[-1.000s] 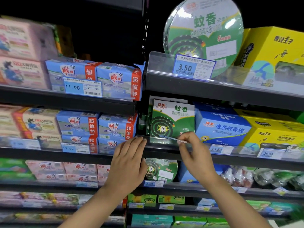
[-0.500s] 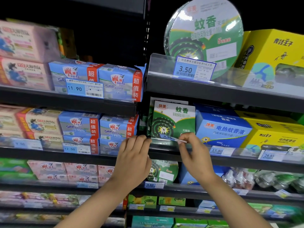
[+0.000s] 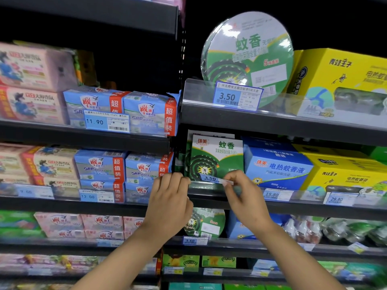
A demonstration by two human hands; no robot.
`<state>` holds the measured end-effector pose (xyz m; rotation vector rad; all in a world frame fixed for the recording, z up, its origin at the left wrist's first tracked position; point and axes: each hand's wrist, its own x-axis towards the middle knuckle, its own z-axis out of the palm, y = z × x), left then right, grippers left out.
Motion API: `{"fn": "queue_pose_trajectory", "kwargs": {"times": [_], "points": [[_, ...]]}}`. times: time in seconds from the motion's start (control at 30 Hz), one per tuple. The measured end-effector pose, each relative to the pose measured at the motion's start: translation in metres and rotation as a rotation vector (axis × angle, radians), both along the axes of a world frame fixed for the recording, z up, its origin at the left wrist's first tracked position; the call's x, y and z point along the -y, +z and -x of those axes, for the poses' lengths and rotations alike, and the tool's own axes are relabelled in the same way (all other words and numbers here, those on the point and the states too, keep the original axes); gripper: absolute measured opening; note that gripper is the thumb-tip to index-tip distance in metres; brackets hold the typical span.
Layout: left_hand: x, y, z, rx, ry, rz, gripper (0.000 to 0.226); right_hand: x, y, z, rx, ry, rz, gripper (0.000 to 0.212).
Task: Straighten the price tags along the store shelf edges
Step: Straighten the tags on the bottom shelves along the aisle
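The right hand [image 3: 244,193] pinched the right end of a small 3.50 price tag [image 3: 213,179] between thumb and fingertips, holding it tilted, right end lower, just above the clear strip on the middle shelf edge [image 3: 293,206]. The tag sat in front of a green mosquito-coil box [image 3: 215,158]. The left hand [image 3: 169,204] curled its fingers over the same shelf edge just left of the tag, gripping the strip. Further right along that edge stood a 15.80 tag [image 3: 276,194] and a 29.90 tag [image 3: 338,198], beneath a blue box [image 3: 278,166].
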<state>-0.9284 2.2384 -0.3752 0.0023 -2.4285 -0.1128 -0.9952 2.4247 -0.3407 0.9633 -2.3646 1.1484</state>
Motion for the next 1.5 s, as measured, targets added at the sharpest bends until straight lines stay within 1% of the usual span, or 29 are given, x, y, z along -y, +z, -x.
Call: {"fn": "queue_pose_trajectory", "kwargs": {"times": [0.1,0.37,0.43,0.5,0.57,0.67,0.77,0.97,1.17,1.23,1.33,1.4,1.5], "points": [[0.0,0.0,-0.001,-0.002,0.003,0.012,0.033,-0.001,0.0,-0.002,-0.002,0.007,0.0,0.01],[-0.001,0.002,-0.002,-0.003,-0.004,0.012,0.028,0.0,0.003,-0.007,0.009,0.015,0.013,0.021],[-0.001,0.002,-0.002,0.002,-0.01,0.002,0.026,0.001,0.002,-0.004,-0.002,0.004,0.002,0.017],[-0.002,0.0,-0.002,0.008,-0.018,0.003,0.029,-0.001,0.001,0.0,-0.01,0.0,-0.009,0.01],[-0.003,-0.001,-0.003,0.012,-0.022,0.006,0.034,-0.002,0.002,0.003,-0.006,0.005,-0.002,0.007],[-0.003,-0.003,-0.004,0.008,-0.02,-0.001,0.037,-0.004,0.005,0.003,0.015,0.013,0.024,0.011],[-0.002,-0.004,-0.004,-0.002,-0.018,0.016,0.035,-0.004,0.007,0.005,0.042,0.02,0.026,0.017],[-0.001,-0.005,-0.003,-0.002,-0.017,0.024,0.034,-0.002,0.012,0.004,0.081,0.04,0.098,0.017],[-0.002,-0.005,-0.005,-0.011,-0.034,0.014,0.036,0.004,0.005,0.014,0.063,0.009,-0.066,0.023],[-0.002,-0.005,-0.005,-0.005,-0.034,0.006,0.038,0.006,0.002,0.017,0.015,-0.019,-0.101,0.02],[-0.001,-0.006,-0.006,0.008,-0.031,0.002,0.042,0.008,-0.002,0.02,-0.183,-0.094,-0.202,0.013],[-0.001,-0.006,-0.005,0.016,-0.034,0.001,0.042,0.007,-0.006,0.02,-0.278,-0.124,-0.261,0.017],[0.0,-0.007,-0.005,0.018,-0.037,0.003,0.042,0.004,-0.007,0.017,-0.356,-0.139,-0.29,0.027]]}}
